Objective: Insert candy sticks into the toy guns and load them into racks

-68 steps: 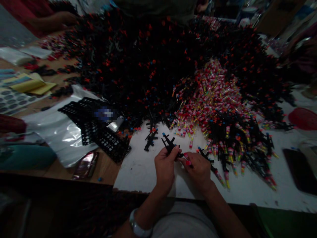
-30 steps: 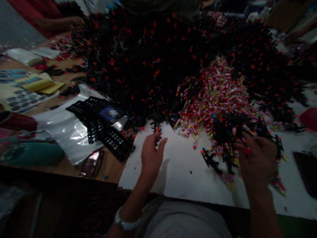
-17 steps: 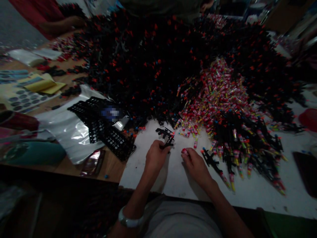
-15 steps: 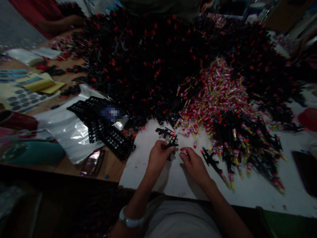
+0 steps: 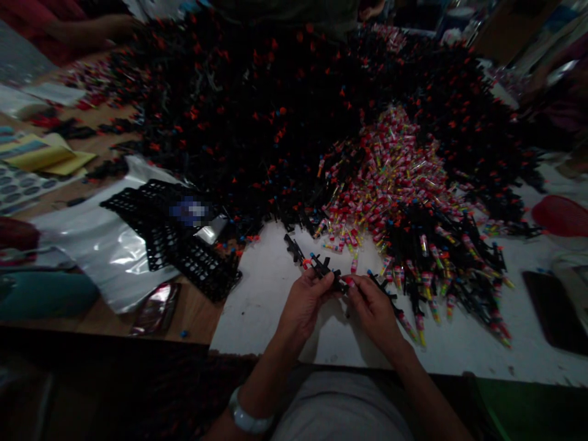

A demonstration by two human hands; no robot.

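Note:
My left hand [image 5: 301,306] is closed around a small black toy gun [image 5: 323,266] with orange and blue bits on it. Pinched in the fingers of my right hand [image 5: 374,309] is a small candy tube [image 5: 350,281], of which only a red end shows. The tube meets the near end of the gun, though fingers hide whether the two are joined. Beyond my left fingers, another black toy gun [image 5: 294,248] reaches over the white board. To the right of my right hand lie toy guns with candy tubes on their ends [image 5: 416,324].
A huge heap of black toy guns [image 5: 239,122] covers the back, and candy tubes [image 5: 390,171] are piled in front of it. Black plastic grids [image 5: 184,245] lie on a clear bag [image 5: 114,269] at left. A phone [image 5: 554,312] rests at right. Other people's arms [image 5: 87,33] show behind.
My hands have come together. The red-ended tube, apart from the gun before, now touches it. The gun in my left hand has turned. The whole view has shifted slightly.

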